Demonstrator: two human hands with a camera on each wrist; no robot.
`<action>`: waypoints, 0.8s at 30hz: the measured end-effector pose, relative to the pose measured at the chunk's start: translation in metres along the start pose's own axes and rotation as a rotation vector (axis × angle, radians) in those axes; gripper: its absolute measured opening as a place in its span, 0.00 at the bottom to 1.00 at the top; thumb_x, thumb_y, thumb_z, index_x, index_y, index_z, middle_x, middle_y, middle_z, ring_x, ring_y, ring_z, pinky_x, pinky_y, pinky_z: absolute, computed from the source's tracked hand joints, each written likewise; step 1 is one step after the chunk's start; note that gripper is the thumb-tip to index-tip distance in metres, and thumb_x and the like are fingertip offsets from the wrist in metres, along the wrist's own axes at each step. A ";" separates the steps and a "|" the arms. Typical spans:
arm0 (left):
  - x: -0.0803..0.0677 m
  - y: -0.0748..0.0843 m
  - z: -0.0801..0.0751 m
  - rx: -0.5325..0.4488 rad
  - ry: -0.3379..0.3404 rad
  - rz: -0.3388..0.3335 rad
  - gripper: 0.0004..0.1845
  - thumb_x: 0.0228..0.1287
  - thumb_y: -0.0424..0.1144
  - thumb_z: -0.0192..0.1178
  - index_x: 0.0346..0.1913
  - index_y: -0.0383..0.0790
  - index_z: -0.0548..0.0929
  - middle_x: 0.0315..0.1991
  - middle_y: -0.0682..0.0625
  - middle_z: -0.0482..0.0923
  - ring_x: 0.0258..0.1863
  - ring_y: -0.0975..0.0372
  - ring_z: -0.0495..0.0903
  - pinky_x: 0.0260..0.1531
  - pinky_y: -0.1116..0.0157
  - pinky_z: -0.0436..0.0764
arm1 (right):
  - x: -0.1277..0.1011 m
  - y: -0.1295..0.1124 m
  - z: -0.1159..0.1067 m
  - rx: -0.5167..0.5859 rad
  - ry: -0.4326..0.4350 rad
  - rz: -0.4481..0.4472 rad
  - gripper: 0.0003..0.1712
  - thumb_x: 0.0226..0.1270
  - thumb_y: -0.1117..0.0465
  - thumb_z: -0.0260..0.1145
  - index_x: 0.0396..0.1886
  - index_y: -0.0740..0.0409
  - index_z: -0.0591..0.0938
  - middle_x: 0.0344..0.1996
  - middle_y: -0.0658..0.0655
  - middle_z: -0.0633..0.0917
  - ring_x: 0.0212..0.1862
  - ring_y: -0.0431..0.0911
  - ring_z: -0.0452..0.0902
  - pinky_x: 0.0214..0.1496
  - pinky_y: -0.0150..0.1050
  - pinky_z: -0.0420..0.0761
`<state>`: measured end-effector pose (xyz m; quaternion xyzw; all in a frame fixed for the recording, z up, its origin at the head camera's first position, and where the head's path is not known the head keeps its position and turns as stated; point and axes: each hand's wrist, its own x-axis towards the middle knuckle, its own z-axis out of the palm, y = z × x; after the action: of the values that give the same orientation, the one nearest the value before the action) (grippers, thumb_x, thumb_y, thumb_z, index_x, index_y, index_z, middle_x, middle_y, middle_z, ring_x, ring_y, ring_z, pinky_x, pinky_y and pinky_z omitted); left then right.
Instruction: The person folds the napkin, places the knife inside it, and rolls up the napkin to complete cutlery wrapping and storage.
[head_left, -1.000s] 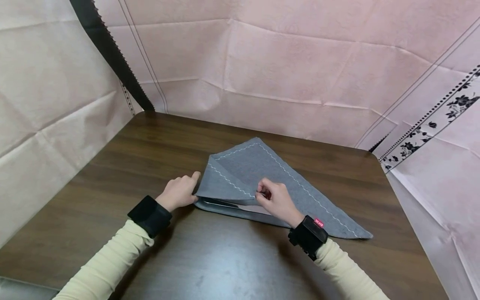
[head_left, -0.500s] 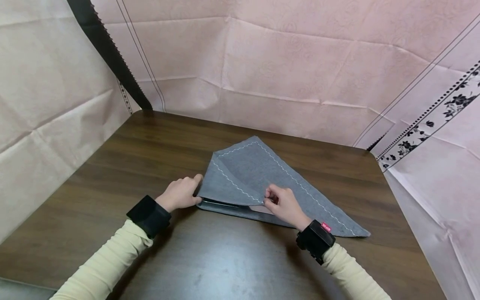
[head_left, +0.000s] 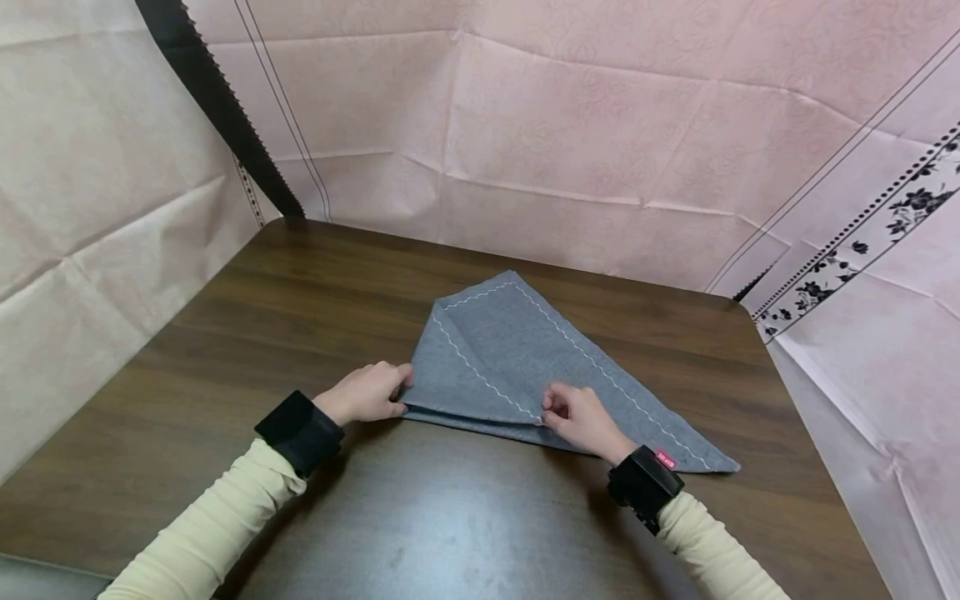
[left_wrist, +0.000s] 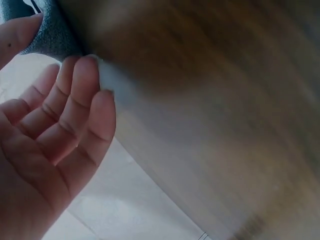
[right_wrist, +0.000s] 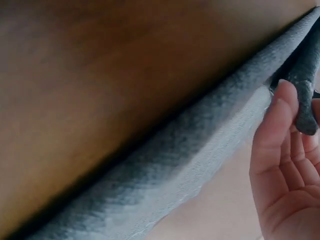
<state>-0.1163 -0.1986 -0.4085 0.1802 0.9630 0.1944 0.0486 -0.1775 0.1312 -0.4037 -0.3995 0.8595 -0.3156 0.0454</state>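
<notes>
Two hands were on the same grey cloth (head_left: 517, 358). The right hand (head_left: 581, 419) pinched the tip of the folded-over flap between thumb and fingers, low at the near edge of the cloth; in the right wrist view the fingertips (right_wrist: 287, 107) were closed on a small grey corner. The left hand (head_left: 367, 393) was at the left corner of the cloth, with the thumb on top of the fold. In the left wrist view its fingers (left_wrist: 82, 85) were loosely bent against the cloth edge, so I could not tell if they really gripped it or only rested there.

The cloth lay flat on the dark wooden table (head_left: 315, 283), near the middle and a little toward the person. It was folded into a triangle shape, with white zigzag stitching along its borders, and its long point reached to the right. Both arms had pale yellow sleeves (head_left: 202, 533) and black wrist bands (head_left: 300, 432). Pink sheets with creases (head_left: 600, 125) stood behind and beside the table.
</notes>
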 end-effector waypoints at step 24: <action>-0.005 0.008 0.003 0.088 0.066 0.172 0.15 0.48 0.31 0.65 0.43 0.39 0.81 0.43 0.44 0.72 0.41 0.55 0.72 0.34 0.60 0.74 | -0.002 0.005 0.000 -0.152 -0.098 0.110 0.05 0.47 0.68 0.64 0.21 0.56 0.75 0.14 0.45 0.73 0.21 0.38 0.66 0.24 0.34 0.66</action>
<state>-0.1088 -0.1928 -0.4078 0.2578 0.9527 0.1610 -0.0080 -0.1794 0.1351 -0.4068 -0.3692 0.8982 -0.2268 0.0743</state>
